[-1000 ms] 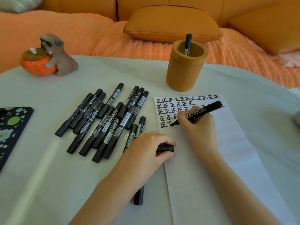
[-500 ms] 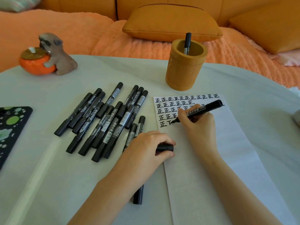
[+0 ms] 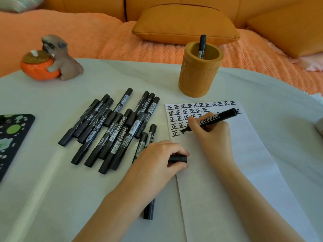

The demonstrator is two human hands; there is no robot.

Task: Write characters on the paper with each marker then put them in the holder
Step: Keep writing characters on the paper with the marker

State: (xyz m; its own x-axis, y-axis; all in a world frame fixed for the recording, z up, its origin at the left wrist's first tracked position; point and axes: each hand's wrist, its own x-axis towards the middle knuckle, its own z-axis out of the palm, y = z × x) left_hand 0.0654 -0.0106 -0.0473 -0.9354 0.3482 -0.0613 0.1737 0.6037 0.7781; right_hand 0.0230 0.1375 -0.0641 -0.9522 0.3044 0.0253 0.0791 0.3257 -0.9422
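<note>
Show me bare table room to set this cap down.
Free: the white table between the dog figurine and the wooden pen holder; also near-left, between the black spotted tray and the left forearm. Crowded: the black marker pile beside the white paper.

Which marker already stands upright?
The single marker inside the wooden holder; the others lie flat on the table, except one slanted in the right hand.

marker (image 3: 215, 117): tip on paper (image 3: 244, 154) | marker pile (image 3: 118, 130): beside paper | holder (image 3: 197, 77): upright

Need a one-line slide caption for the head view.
Marker in right hand writing on paper; left hand pinches black cap.
</note>
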